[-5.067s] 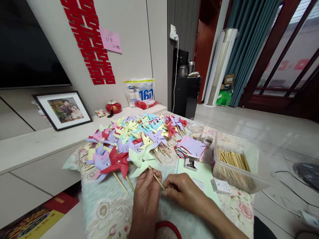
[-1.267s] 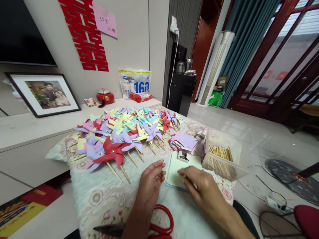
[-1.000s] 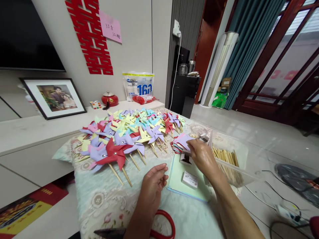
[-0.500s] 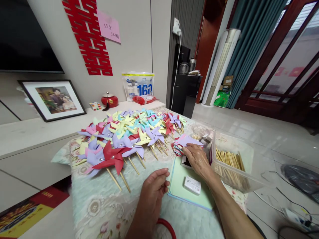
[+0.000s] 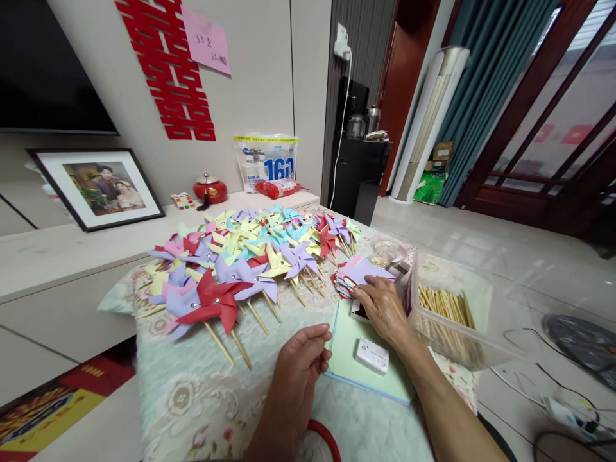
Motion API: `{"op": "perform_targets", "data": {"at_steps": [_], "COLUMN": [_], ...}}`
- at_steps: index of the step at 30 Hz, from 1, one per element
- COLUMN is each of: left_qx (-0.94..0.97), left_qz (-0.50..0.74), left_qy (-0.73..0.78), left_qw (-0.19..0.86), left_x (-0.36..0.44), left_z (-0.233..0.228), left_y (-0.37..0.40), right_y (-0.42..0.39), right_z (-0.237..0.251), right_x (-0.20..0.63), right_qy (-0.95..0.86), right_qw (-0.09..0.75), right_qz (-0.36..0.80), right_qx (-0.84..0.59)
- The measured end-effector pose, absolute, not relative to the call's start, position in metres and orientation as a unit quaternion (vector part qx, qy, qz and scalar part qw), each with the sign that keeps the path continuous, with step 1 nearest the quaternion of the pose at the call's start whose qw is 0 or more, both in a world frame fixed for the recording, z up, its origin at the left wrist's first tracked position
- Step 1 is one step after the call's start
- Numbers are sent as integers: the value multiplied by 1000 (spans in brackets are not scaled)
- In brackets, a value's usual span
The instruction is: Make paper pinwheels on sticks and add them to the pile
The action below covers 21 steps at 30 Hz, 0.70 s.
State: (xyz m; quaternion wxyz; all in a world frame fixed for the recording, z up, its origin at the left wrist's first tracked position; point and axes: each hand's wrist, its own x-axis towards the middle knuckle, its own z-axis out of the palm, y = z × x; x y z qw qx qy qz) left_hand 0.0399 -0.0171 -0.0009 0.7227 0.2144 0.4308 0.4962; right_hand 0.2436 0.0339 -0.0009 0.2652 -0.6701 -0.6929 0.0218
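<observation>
My right hand [image 5: 382, 305] reaches forward with its fingers stretched over a pile of cut coloured paper pieces [image 5: 359, 269], a lavender one on top. Its fingertips touch that paper, and below the palm is a small dark-lined box [image 5: 360, 311], partly covered. My left hand [image 5: 303, 356] hovers at the left edge of a stack of pale green paper sheets [image 5: 344, 340]. Its fingers are curled and pressed together; anything inside them is hidden. On the sheets lies a small white box [image 5: 372, 355]. Paper pinwheels on sticks [image 5: 219, 298] spread across the table's left and back.
A clear plastic bin [image 5: 495, 343] of wooden sticks [image 5: 445, 308] stands at the right. Behind the paper pile is a round clear container [image 5: 387, 250]. A red ring-shaped handle [image 5: 327, 439] shows by my left wrist. A white cabinet [image 5: 96, 256] runs along the left.
The view has shifted slightly. Both hands keep nearly the same places, the right still at the paper pile and the left beside the sheets.
</observation>
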Motion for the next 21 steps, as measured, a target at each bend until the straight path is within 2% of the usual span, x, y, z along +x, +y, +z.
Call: {"op": "perform_targets", "data": {"at_steps": [9,21], "left_qx": [213,219], "left_qz": [495,489], "left_qy": [433,424], "left_qw": [722,730], "left_x": [41,41], "left_z": [2,-1], "left_y": [-20,-19], "right_y": [33,35], "right_z": [1,0], "right_x": [242,244], "right_qy": [-686,-699], "right_qw": [268,332], "right_qz": [61,72], "right_qx": [-674,-629]}}
